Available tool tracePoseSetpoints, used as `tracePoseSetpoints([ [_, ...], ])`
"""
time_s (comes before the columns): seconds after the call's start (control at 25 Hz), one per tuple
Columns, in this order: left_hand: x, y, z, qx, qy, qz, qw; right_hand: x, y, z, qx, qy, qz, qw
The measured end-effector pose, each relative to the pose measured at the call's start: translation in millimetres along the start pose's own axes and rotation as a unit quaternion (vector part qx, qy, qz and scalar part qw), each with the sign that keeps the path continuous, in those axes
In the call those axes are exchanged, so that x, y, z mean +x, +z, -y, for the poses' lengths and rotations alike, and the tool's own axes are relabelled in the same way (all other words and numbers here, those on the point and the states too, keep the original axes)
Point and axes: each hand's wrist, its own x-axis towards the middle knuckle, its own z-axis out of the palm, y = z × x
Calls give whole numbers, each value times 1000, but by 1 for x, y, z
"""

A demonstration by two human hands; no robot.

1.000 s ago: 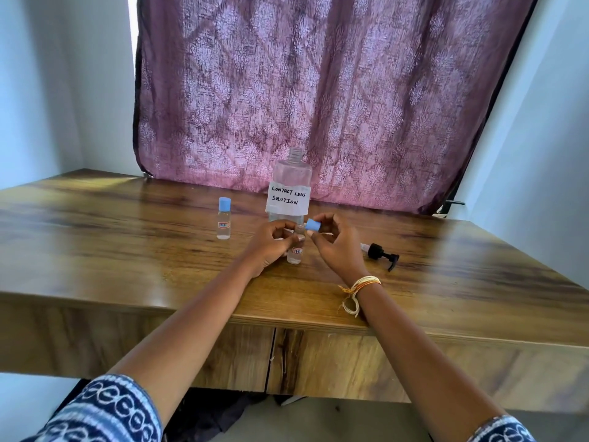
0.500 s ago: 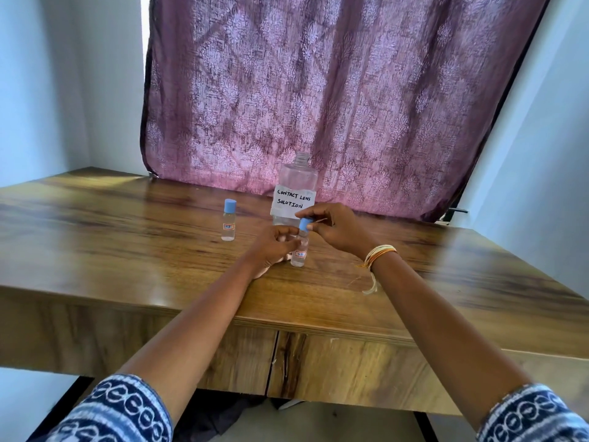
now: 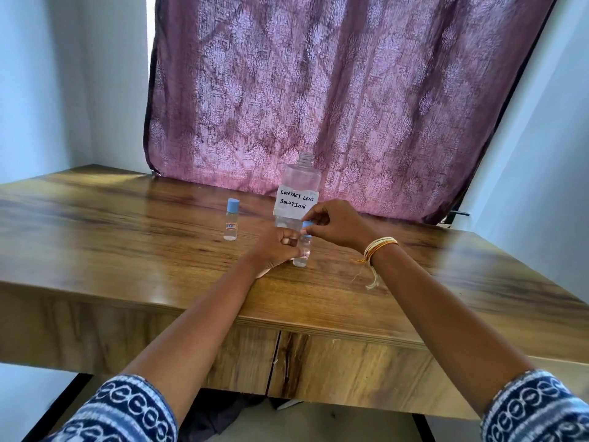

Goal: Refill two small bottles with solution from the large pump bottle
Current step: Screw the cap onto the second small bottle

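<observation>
A small clear bottle (image 3: pixel 302 254) stands upright on the wooden table (image 3: pixel 127 250), and my left hand (image 3: pixel 276 247) grips its body. My right hand (image 3: pixel 334 223) pinches the blue cap (image 3: pixel 308 224) on top of that bottle from above. Just behind them stands the large clear bottle (image 3: pixel 299 189), labelled "CONTACT LENS SOLUTION", with its neck open and no pump on it. A second small bottle (image 3: pixel 231 224) with a blue cap on stands alone to the left.
A purple patterned curtain (image 3: pixel 318 90) hangs behind the table. Pale walls close in on both sides. The table's front edge (image 3: pixel 287 327) runs below my forearms. The pump head is hidden behind my right arm or out of sight.
My right hand has brought the blue cap down from beside the bottle onto its top. The left hand keeps holding the bottle. The camera has tilted, and the pump head is no longer visible.
</observation>
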Motion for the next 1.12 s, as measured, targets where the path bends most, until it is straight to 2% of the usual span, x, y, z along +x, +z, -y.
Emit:
tracePoseSetpoints([
  [0.16, -4, 1, -4, 21, 3, -6, 1000, 6, -3, 2, 5, 37, 11, 999],
  [0.32, -8, 0, -8, 18, 2, 1, 1000, 4, -9, 2, 153, 54, 41, 986],
  [0.48, -9, 0, -9, 44, 1, 12, 999, 2, -3, 3, 110, 49, 21, 993],
  [0.68, -10, -1, -10, 188, 22, 27, 981, 5, 7, 2, 10, 44, -47, 998],
  [0.76, -12, 1, -12, 214, 31, 23, 976, 3, 8, 2, 15, 51, -31, 998],
  [0.92, -12, 1, -11, 234, 32, 17, 972, -2, 4, 4, 114, 52, 24, 992],
  [1.0, -11, 1, -10, 244, 32, 12, 969, -3, 3, 5, 114, 51, 9, 992],
  [1.12, -10, 1, -9, 227, 32, 10, 973, -4, 8, 7, 51, 66, -35, 996],
])
